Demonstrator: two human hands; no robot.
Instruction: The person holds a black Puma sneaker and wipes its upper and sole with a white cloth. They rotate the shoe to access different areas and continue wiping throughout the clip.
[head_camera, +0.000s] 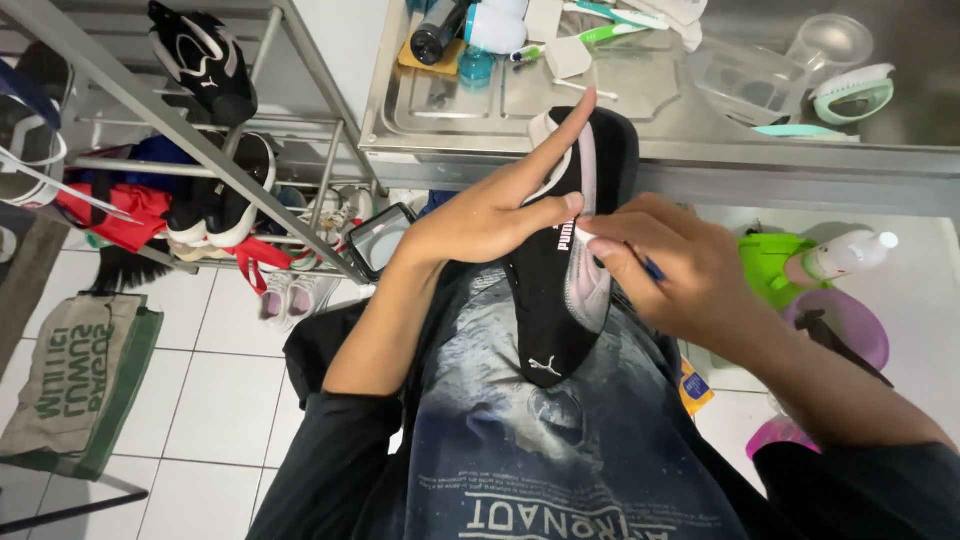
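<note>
A black sneaker (560, 300) with a white sole and pale pink side panel is held upright over my lap, toe pointing down. My left hand (490, 205) grips its heel end from the left, index finger stretched up along the sole. My right hand (665, 260) presses against the shoe's side panel from the right, its fingers pinched on a small blue-handled tool (653, 268) that is mostly hidden by the fingers.
A steel counter (700, 150) ahead holds bottles, brushes (850, 95) and clear tubs. A metal rack (200, 140) with several shoes stands at left. A cloth bag (80, 385) lies on the white tile floor. A spray bottle (850, 255) and purple basin (850, 330) sit at right.
</note>
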